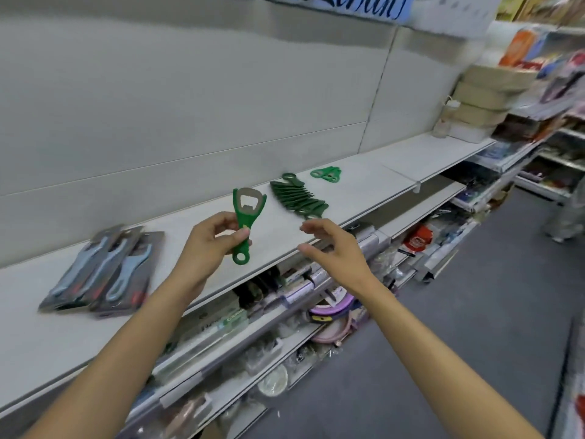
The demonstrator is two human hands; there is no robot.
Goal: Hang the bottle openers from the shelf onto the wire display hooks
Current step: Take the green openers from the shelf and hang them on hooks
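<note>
left hand: the left hand (210,239) pinches a green bottle opener (245,223) by its handle, thumb in front, fingers curled behind, metal head up and hanging hole at the bottom.
right hand: the right hand (332,245) hovers just beside it with fingers loosely spread, holding nothing, near the shelf (364,191) edge.
stock: a fanned row of green openers (299,198) lies on the shelf past the hands, with a smaller cluster (327,174) further along.
hooks: no wire display hooks show in this view, so where this one goes can't be told.
step in hand: looks like one opener is up and ready to be carried to a hook.
doing it well: the hole sits below the pinch, so probably flip it or let the free hand take the head end, leaving the hole clear to thread.
watch for: a light pinch on a slim handle could twist; steady it with both hands.
off to the side: carded blue openers (104,270) lie flat at the left.
</note>
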